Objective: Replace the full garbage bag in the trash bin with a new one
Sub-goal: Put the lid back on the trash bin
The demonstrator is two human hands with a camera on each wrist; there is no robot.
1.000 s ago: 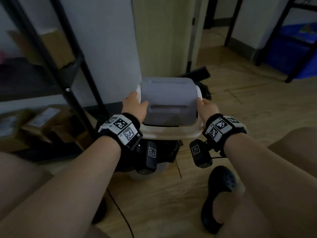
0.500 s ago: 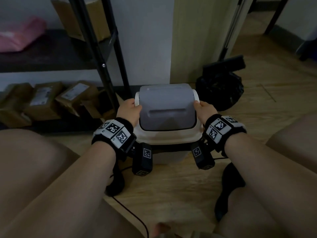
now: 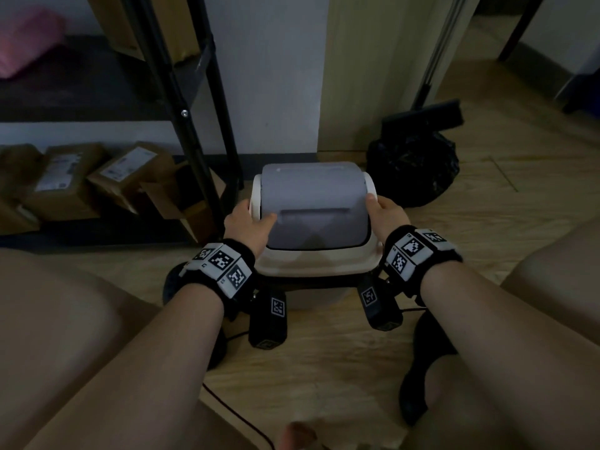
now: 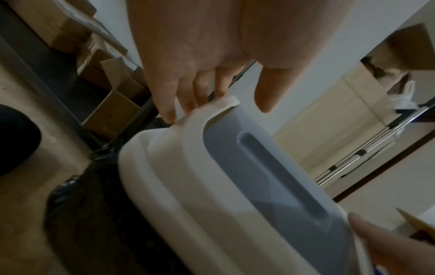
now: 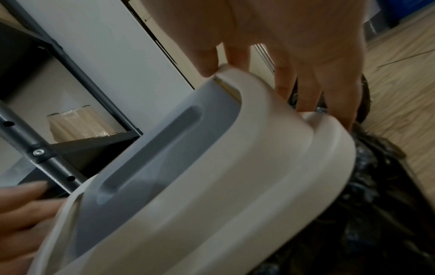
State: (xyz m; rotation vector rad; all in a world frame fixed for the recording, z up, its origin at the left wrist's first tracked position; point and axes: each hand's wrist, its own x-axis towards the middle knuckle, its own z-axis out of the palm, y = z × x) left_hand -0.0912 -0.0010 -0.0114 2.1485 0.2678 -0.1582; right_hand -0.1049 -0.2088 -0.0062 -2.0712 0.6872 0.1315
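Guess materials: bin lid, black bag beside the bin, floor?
Bin lid: looks like moulded plastic, a cream frame with a matte grey flap; rounded edges and a pressed-in groove suggest moulding.
Black bag: thin plastic film, crinkled, with faint glints.
Floor: wood-look planks with visible grain and seams; real wood or laminate cannot be told.

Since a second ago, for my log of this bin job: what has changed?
The trash bin with its lid now sits close to the wall beside the black shelf post; the black garbage bag shows fully at its right. The left hand and right hand hold the lid's sides as before; nothing was let go.
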